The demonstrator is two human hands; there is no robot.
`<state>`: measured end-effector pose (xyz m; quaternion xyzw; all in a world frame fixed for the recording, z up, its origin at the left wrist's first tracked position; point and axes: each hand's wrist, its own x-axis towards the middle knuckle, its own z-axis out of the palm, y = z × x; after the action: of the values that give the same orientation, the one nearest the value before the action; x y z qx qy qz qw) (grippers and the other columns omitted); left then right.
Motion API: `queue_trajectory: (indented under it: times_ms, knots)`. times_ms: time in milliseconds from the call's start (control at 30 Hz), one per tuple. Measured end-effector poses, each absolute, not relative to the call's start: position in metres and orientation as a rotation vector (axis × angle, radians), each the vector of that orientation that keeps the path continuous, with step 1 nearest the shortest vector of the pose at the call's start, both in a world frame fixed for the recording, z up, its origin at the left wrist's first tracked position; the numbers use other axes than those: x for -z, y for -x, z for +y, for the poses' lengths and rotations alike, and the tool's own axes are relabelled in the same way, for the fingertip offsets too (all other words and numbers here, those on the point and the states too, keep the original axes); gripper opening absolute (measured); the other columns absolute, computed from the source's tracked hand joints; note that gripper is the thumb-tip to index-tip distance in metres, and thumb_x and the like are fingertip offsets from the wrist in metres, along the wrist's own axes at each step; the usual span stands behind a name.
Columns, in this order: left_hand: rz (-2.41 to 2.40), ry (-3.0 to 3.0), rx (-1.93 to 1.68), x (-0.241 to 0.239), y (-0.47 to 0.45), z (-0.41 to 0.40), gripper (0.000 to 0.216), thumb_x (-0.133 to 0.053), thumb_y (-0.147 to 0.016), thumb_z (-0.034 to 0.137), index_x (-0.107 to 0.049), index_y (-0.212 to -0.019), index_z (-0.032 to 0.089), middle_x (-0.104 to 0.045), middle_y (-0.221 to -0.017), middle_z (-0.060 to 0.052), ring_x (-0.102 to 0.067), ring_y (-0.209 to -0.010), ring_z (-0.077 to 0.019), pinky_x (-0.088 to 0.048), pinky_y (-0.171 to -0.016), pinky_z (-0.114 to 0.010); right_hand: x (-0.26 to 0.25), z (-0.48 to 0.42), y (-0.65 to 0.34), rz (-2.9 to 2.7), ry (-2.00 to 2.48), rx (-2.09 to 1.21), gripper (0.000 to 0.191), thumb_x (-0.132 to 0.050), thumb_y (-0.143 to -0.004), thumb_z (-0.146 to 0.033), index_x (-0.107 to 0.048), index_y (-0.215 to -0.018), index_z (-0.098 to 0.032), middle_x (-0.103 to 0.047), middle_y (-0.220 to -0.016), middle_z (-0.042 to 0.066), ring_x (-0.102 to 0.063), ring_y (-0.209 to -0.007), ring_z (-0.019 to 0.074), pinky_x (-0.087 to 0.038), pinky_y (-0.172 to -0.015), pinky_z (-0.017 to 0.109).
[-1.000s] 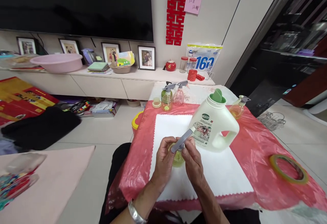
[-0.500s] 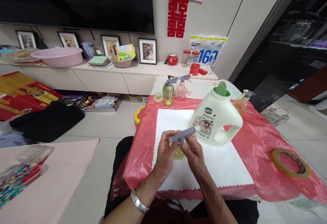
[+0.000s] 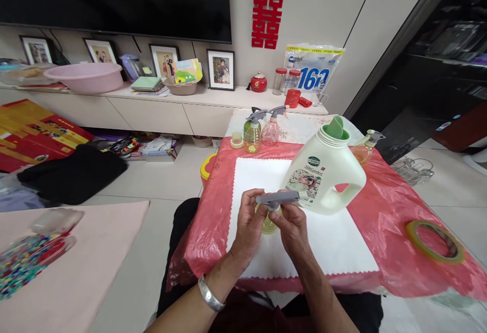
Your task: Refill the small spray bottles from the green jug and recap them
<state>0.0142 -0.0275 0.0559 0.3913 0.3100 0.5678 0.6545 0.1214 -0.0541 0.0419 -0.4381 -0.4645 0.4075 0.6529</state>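
Between my two hands a small yellowish spray bottle [image 3: 269, 225] with a grey trigger head [image 3: 279, 198] is upright over a white cloth [image 3: 262, 267]. My left hand [image 3: 249, 224] is closed around the left of its neck, thumb against the collar. From the other side my right hand [image 3: 292, 229] grips the collar with thumb and fingers. The nozzle points right, towards a large pale-green jug [image 3: 323, 171] just behind. That jug is uncapped, with a green scoop or funnel-like piece [image 3: 335, 127] in its mouth. Much of the small bottle is hidden by my fingers.
More spray bottles, one yellow [image 3: 252, 138] and one pink [image 3: 271, 131], stand at the back beside a pale cap [image 3: 236, 140]. An orange spray bottle [image 3: 364, 153] is behind the jug. A tape roll [image 3: 414, 239] lies right on the red table cover [image 3: 205, 226].
The grey trigger head has turned in my fingers, its nozzle swinging from pointing back right to nearly straight right. Both hands keep hold of the bottle. The view has shifted slightly.
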Motion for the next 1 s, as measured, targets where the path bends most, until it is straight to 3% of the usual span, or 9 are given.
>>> queue_trajectory:
  times_ms: [200, 400, 467, 567, 700, 900, 1000]
  knots:
    - [0.711, -0.891, -1.305, -0.058, -0.014, -0.028, 0.050, -0.080, -0.075, 0.058, -0.061, -0.104, 0.023, -0.066, -0.092, -0.002, -0.062, -0.078, -0.0156, -0.049, -0.074, -0.028, -0.042, -0.056, -0.116, -0.935, 0.944, -0.930, 0.022, -0.084, -0.080, -0.036, -0.075, -0.091, -0.019, -0.056, -0.110, 0.004, -0.054, -0.094, 0.0163, -0.048, -0.083, 0.024]
    - [0.676, -0.881, -1.267, -0.056, -0.012, -0.027, 0.048, -0.081, -0.075, 0.056, -0.061, -0.104, 0.023, -0.066, -0.085, 0.001, -0.060, -0.073, -0.0140, -0.047, -0.071, -0.026, -0.046, -0.057, -0.120, -0.947, 0.930, -0.953, 0.025, -0.084, -0.080, -0.037, -0.075, -0.094, -0.019, -0.057, -0.104, 0.004, -0.054, -0.096, 0.0168, -0.048, -0.085, 0.025]
    - [0.663, -0.895, -1.242, -0.054, -0.009, -0.026, 0.044, -0.079, -0.079, 0.053, -0.062, -0.106, 0.024, -0.067, -0.088, 0.001, -0.062, -0.078, -0.0146, -0.048, -0.075, -0.027, -0.047, -0.057, -0.121, -0.967, 0.928, -0.960, 0.027, -0.084, -0.080, -0.039, -0.075, -0.095, -0.019, -0.059, -0.102, 0.004, -0.054, -0.098, 0.0181, -0.048, -0.089, 0.027]
    - [0.700, -0.946, -1.222, -0.051, -0.001, -0.024, 0.037, -0.069, -0.089, 0.052, -0.065, -0.113, 0.024, -0.071, -0.109, -0.005, -0.065, -0.098, -0.0192, -0.048, -0.091, -0.032, -0.047, -0.058, -0.122, -0.970, 0.941, -0.976, 0.031, -0.084, -0.081, -0.041, -0.075, -0.101, -0.020, -0.061, -0.108, 0.005, -0.056, -0.103, 0.0202, -0.049, -0.092, 0.029]
    - [0.834, -1.037, -1.178, -0.044, 0.011, -0.022, 0.043, -0.055, -0.095, 0.057, -0.069, -0.118, 0.023, -0.068, -0.129, -0.010, -0.060, -0.120, -0.0257, -0.041, -0.107, -0.039, -0.045, -0.060, -0.124, -0.926, 0.969, -0.995, 0.037, -0.086, -0.078, -0.041, -0.075, -0.107, -0.020, -0.063, -0.116, 0.007, -0.059, -0.107, 0.0228, -0.050, -0.097, 0.035]
    - [0.868, -0.979, -1.134, -0.029, 0.020, -0.028, 0.049, -0.062, -0.089, 0.062, -0.072, -0.116, 0.022, -0.069, -0.129, -0.012, -0.057, -0.128, -0.0291, -0.037, -0.113, -0.044, -0.066, -0.063, -0.128, -0.877, 0.892, -0.950, 0.037, -0.089, -0.075, -0.044, -0.077, -0.101, -0.021, -0.067, -0.105, 0.007, -0.063, -0.102, 0.0254, -0.053, -0.095, 0.041]
    - [0.756, -0.829, -1.062, -0.032, 0.017, -0.033, 0.051, -0.066, -0.086, 0.062, -0.072, -0.116, 0.021, -0.070, -0.129, -0.013, -0.060, -0.125, -0.0304, -0.042, -0.109, -0.045, -0.085, -0.065, -0.132, -0.858, 0.844, -0.898, 0.033, -0.089, -0.076, -0.043, -0.078, -0.099, -0.023, -0.067, -0.103, 0.007, -0.065, -0.100, 0.0236, -0.054, -0.094, 0.040]
